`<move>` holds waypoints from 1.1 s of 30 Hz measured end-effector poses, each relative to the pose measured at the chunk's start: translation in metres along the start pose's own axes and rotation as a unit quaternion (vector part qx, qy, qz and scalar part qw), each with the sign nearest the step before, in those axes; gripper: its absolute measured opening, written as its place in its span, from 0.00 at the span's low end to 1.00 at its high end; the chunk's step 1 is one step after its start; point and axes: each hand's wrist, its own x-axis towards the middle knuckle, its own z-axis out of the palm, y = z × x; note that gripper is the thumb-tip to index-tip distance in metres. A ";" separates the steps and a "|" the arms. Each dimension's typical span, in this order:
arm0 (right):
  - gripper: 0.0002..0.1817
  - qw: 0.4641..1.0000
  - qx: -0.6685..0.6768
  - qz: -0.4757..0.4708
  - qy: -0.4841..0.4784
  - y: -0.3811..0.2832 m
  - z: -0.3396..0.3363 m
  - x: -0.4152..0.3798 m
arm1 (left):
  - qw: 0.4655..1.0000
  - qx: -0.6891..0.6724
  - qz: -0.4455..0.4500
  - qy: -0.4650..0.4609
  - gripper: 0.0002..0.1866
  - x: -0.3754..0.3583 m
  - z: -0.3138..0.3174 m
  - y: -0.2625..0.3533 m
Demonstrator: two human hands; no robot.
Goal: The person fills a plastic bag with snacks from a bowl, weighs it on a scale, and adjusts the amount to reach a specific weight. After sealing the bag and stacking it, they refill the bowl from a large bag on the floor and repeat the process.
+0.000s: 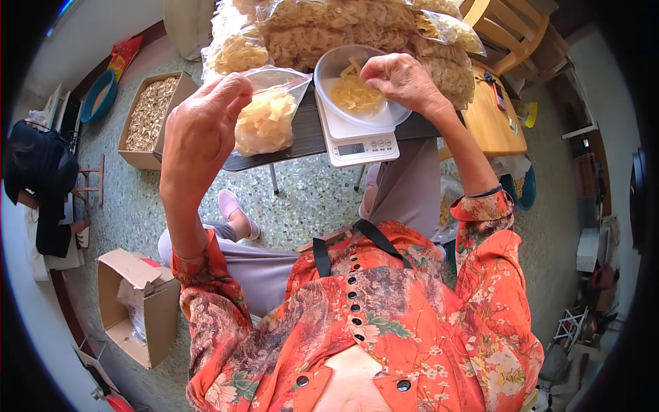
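My left hand [206, 130] pinches the upper left edge of a clear zip bag [292, 103]. Pale yellow dried slices [264, 123] fill the bag's lower part, and it rests on the dark table. Inside a clear plastic bowl [328, 65], my right hand [405, 82] holds its fingers closed at a small heap of yellow dried slices [355, 93]. Whatever those fingertips grip is hidden. The bowl sits on a white kitchen scale [347, 152] with a lit display, at the table's front edge.
Stacked bags of dried slices [329, 41] cover the back of the table [312, 137]. A wooden chair [511, 31] stands at the right. On the floor at the left are a carton of dried pieces [152, 113], a blue basin [99, 96] and an open cardboard box [134, 309].
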 end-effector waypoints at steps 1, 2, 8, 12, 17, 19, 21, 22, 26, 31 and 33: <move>0.09 1.000 0.013 -0.013 -0.025 0.000 0.003 -0.001 | 1.000 0.000 -0.001 -0.001 0.04 0.000 0.000 -0.001; 0.12 0.999 -0.001 -0.025 -0.042 0.003 0.007 0.001 | 1.000 0.004 0.008 -0.003 0.03 0.002 0.000 -0.002; 0.20 0.993 -0.106 0.008 -0.047 -0.012 0.022 0.003 | 0.999 0.026 0.026 0.007 0.05 0.002 -0.004 -0.004; 0.21 0.990 -0.117 0.047 -0.065 -0.022 0.028 0.007 | 0.999 0.035 0.017 0.004 0.05 0.003 -0.005 -0.001; 0.18 0.997 -0.050 0.021 -0.049 -0.013 0.030 0.011 | 0.999 0.040 0.024 0.002 0.05 0.003 -0.005 -0.005; 0.15 0.998 0.008 0.037 -0.046 -0.011 0.021 0.012 | 0.999 0.041 0.028 0.003 0.05 0.002 -0.005 -0.007; 0.11 0.996 0.065 0.053 -0.043 -0.006 0.015 0.012 | 0.999 0.025 0.024 0.007 0.04 0.002 -0.005 -0.009; 0.10 0.989 0.139 0.045 -0.026 -0.002 0.014 0.011 | 0.999 0.025 0.025 0.008 0.04 0.003 -0.005 -0.008; 0.13 0.977 0.208 0.039 -0.018 0.007 0.016 0.008 | 1.000 0.013 0.020 0.008 0.04 0.003 -0.004 -0.006; 0.15 0.966 0.253 0.046 0.030 0.006 0.016 0.007 | 1.000 -0.004 -0.008 0.016 0.04 0.004 -0.002 -0.004; 0.17 0.947 0.312 0.069 0.012 0.004 0.007 0.005 | 1.000 -0.011 -0.007 0.028 0.04 0.004 -0.002 -0.004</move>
